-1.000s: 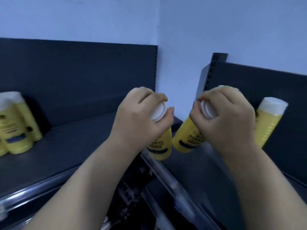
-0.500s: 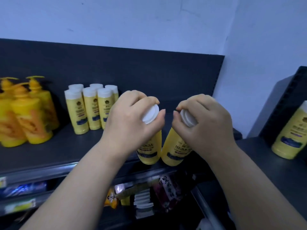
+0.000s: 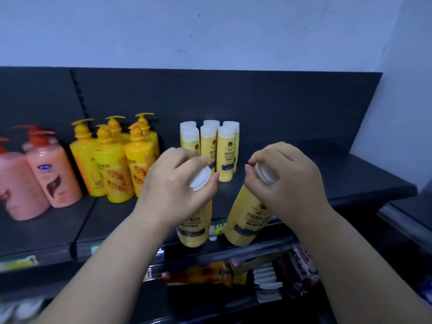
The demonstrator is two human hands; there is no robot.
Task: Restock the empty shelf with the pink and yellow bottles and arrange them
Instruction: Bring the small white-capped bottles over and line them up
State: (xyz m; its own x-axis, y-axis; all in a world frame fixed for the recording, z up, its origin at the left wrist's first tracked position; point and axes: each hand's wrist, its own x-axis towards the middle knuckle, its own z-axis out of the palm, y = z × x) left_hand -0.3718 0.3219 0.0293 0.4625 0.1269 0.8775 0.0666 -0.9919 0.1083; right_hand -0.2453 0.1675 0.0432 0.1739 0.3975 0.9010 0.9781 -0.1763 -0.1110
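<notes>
As left hand (image 3: 173,183), right hand (image 3: 294,183) clasp glossy yellow bottles (image 3: 247,220), round white caps (image 3: 199,181)

The left hand (image 3: 177,190) grips a yellow plastic bottle with a round white cap (image 3: 195,228) by its top. The right hand (image 3: 289,183) grips a second yellow white-capped bottle (image 3: 247,220), tilted. Both hang at the front edge of the dark metal shelf (image 3: 350,174). On it stand what look like six small yellow capped bottles (image 3: 224,148) and, leftward, yellow pump bottles (image 3: 112,164) and pink pump bottles (image 3: 51,174).
</notes>
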